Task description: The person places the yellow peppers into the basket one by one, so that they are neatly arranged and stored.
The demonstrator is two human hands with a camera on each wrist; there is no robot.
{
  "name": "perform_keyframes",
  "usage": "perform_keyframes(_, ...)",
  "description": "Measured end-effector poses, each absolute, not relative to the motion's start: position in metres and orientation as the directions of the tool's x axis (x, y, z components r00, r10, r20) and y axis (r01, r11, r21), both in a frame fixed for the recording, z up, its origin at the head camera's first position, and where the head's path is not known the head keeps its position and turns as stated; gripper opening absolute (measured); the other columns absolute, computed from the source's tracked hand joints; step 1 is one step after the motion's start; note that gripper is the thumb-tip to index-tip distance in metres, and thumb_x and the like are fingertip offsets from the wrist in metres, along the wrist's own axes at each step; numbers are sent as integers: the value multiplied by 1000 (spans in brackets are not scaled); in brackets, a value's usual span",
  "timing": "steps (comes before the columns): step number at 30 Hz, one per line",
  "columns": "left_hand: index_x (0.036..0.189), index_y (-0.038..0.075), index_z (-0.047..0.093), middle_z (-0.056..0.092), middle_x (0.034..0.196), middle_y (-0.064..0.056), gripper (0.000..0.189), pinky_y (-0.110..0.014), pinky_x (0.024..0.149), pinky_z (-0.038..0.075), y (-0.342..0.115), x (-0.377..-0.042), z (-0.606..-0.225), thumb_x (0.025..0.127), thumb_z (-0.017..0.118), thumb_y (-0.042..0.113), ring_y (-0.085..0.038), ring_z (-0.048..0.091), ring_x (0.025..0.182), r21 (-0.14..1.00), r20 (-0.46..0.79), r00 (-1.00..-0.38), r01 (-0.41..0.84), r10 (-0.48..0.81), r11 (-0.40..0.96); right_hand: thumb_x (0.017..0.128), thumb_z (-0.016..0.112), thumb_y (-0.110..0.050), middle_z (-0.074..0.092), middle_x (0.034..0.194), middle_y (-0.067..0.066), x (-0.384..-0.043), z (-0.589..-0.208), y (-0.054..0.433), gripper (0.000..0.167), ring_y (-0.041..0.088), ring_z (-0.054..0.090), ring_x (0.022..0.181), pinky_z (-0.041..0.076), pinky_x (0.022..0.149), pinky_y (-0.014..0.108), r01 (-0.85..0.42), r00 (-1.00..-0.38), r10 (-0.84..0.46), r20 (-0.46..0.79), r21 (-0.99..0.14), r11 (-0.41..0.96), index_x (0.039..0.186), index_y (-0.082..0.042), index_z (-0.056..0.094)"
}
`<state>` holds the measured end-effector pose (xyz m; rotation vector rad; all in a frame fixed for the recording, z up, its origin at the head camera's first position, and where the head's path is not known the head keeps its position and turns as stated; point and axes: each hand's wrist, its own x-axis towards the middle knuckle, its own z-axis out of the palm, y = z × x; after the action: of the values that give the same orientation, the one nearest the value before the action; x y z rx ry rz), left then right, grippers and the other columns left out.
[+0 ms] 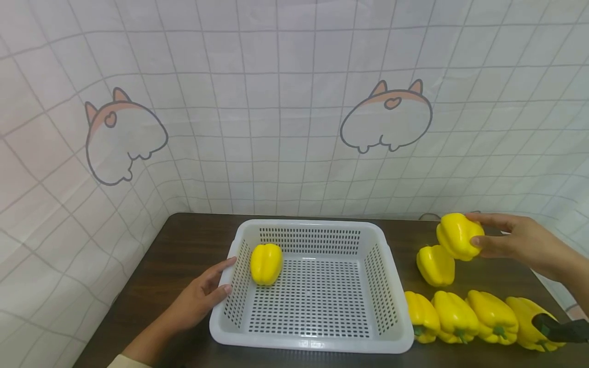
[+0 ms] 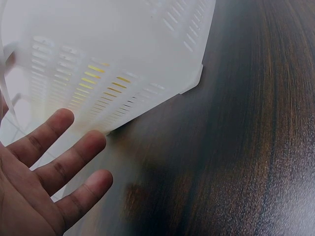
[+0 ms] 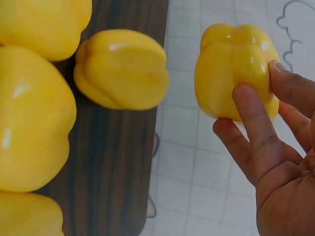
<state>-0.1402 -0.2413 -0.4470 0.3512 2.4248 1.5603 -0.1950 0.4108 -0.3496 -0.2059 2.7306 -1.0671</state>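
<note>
My right hand grips a yellow bell pepper, raised above the right side of the table; in the right wrist view the pepper is held between thumb and fingers. Just below it in the head view, another bell pepper lies on the tabletop. At the left, my left hand rests its thumb and index finger on the rim of a white plastic basket. Its other three fingers extend loosely beside the perforated wall. One yellow bell pepper sits inside the basket, near its left wall.
Several more yellow bell peppers stand in a row right of the basket. A dark object overlaps the rightmost pepper. The dark wooden table ends at the back against a grid-patterned cloth.
</note>
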Motion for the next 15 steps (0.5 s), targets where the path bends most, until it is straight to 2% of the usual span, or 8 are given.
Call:
perform_keyframes(7,160,23,34,38,155,-30,64,-40,78,63,-241,-140,-447,102,62,28,-36,67,110,904,-75,-947,68,314,422,97,68,-47,36,153,37,-193,-341,395,84,35,72,100,57,87,60,-62,-966,-214,-143,-678,732,161,-8,30)
perform_keyframes(12,159,25,35,37,157,-27,64,-40,80,63,-240,-140,-447,102,62,29,-35,66,111,899,-78,-951,63,300,434,96,69,-45,47,147,34,-192,-334,384,83,34,72,101,60,85,50,-71,-961,-237,-143,-699,711,160,-8,33)
perform_keyframes(15,160,27,35,37,157,-26,64,-41,80,62,-240,-139,-448,102,63,29,-34,66,110,898,-85,-953,53,290,437,98,69,-42,47,147,33,-192,-331,378,79,33,72,101,60,85,50,-90,-957,-258,-134,-706,703,159,-7,33)
